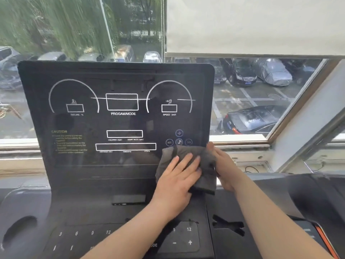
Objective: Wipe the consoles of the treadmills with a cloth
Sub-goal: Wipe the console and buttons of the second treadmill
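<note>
Bright daylight comes through the window [261, 101] behind the console [121, 122]. The blind [252, 25] above its right corner glows pale, almost washed out. The console's glossy black face is backlit and dim, with faint reflections across its lower half. The yellow text at its left is smeared and unreadable. Trees [65, 25] above its left are streaked with blur. At its lower right the left hand [177, 178] casts a soft shadow on the cloth [205, 177]. The window frame right of the console slants, bent by the wide lens.
</note>
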### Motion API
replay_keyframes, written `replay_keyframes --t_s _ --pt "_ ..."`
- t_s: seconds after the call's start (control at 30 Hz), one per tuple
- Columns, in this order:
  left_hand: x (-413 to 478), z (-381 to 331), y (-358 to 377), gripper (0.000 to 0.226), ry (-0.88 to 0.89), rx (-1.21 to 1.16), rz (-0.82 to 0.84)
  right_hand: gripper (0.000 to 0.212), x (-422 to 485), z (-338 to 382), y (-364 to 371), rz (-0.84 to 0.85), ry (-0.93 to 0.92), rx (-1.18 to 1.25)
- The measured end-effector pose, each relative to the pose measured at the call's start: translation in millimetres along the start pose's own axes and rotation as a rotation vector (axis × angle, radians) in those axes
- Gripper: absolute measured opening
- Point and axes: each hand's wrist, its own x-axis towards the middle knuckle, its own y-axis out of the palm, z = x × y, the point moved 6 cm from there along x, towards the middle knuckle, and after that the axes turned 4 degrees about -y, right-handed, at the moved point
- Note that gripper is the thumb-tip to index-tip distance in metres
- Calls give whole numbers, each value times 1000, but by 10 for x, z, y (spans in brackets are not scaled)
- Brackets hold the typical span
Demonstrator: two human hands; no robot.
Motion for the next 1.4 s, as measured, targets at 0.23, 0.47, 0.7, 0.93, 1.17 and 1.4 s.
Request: replay_keyframes --t_s 0.23,0.47,0.7,0.93,1.17,1.4 --pt "-238 585 -435 56 163 58 -32 55 -61 26 56 -67 -11 -65" --pt "-450 462 -318 53 -294 -129 -215 78 -148 50 125 -156 -96 -104" --pt "-187 120 -137 51 -196 -214 -87 95 -174 8 127 -179 -59 -86" --pt "-322 225 -270 53 -175 -203 -51 63 -385 165 339 -363 -83 -160" --pt "-660 743 -551 56 -413 -213 -59 40 -636 56 465 -576 -87 -170" --pt "-1180 1471 -827 53 -436 -183 -92 10 -932 255 1546 -402 -384 -270"
